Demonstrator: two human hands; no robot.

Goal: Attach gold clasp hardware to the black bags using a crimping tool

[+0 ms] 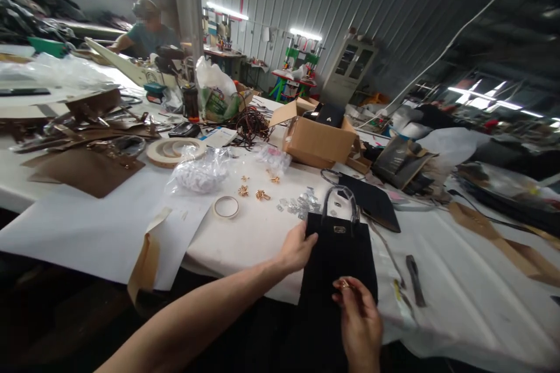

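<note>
A black handbag point(336, 256) with two upright handles and a small metal plate near its top lies at the table's front edge. On its upper left edge my left hand point(297, 249) is closed, with the thumb on the front panel. My right hand point(359, 312) is over the lower right of the bag, fingertips pinched on a small shiny metal piece whose shape is unclear. Beyond the bag are grey metal plates point(301, 203) and little heaps of gold-coloured fittings point(261, 194). Another black bag panel with a handle point(371, 201) lies behind on the right.
A tape roll point(226, 207) and a plastic bag of white pieces point(199, 175) lie left. Brown bag parts point(87, 166) are farther left. A cardboard box point(321, 143) stands behind. A dark flat tool point(415, 281) lies right. Another person point(151, 35) sits across the room.
</note>
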